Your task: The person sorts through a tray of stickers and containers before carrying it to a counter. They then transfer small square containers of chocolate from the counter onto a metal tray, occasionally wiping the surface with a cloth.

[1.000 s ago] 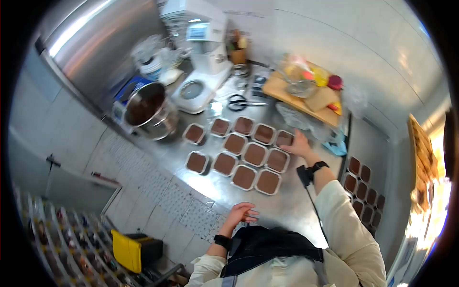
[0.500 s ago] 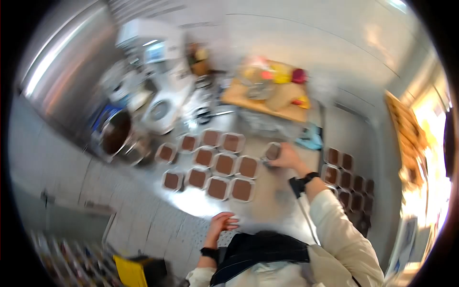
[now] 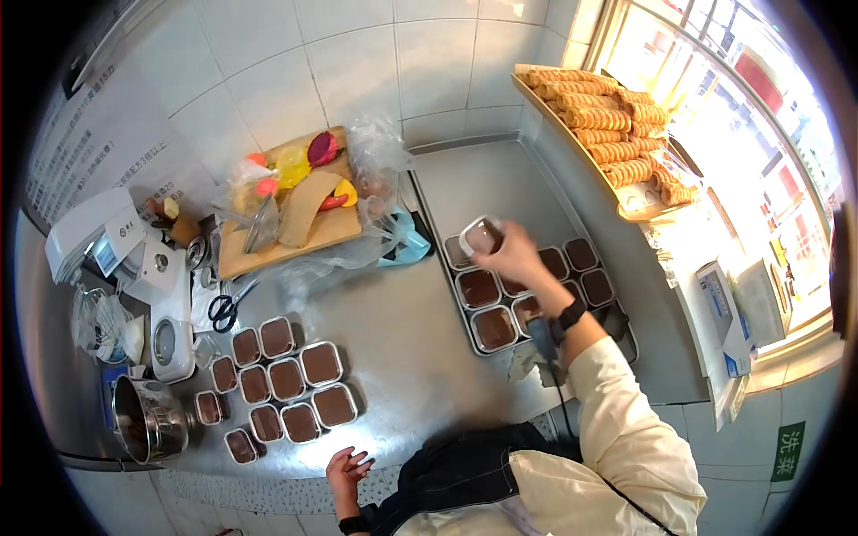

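Observation:
My right hand (image 3: 516,256) grips a small square dessert cup (image 3: 480,236) with clear walls and brown contents, tilted above the metal tray (image 3: 478,174). Beneath and around that hand, more brown-filled cups (image 3: 494,329) sit in rows in the tray's near half. On the steel table (image 3: 393,357), another group of the same cups (image 3: 287,379) stands to the left. Close to the table's front edge hangs my left hand (image 3: 347,471), holding nothing, its fingers apart.
A wooden board (image 3: 335,228) at the back holds mixed items and a plastic bag. Scissors (image 3: 231,306), a kitchen scale (image 3: 172,350) and a steel pot (image 3: 147,420) stand left. Twisted pastries (image 3: 599,116) fill a tray by the window.
My view has turned right. My right hand has carried the dessert cup from the table to above the tray. The left hand remains empty near the table edge.

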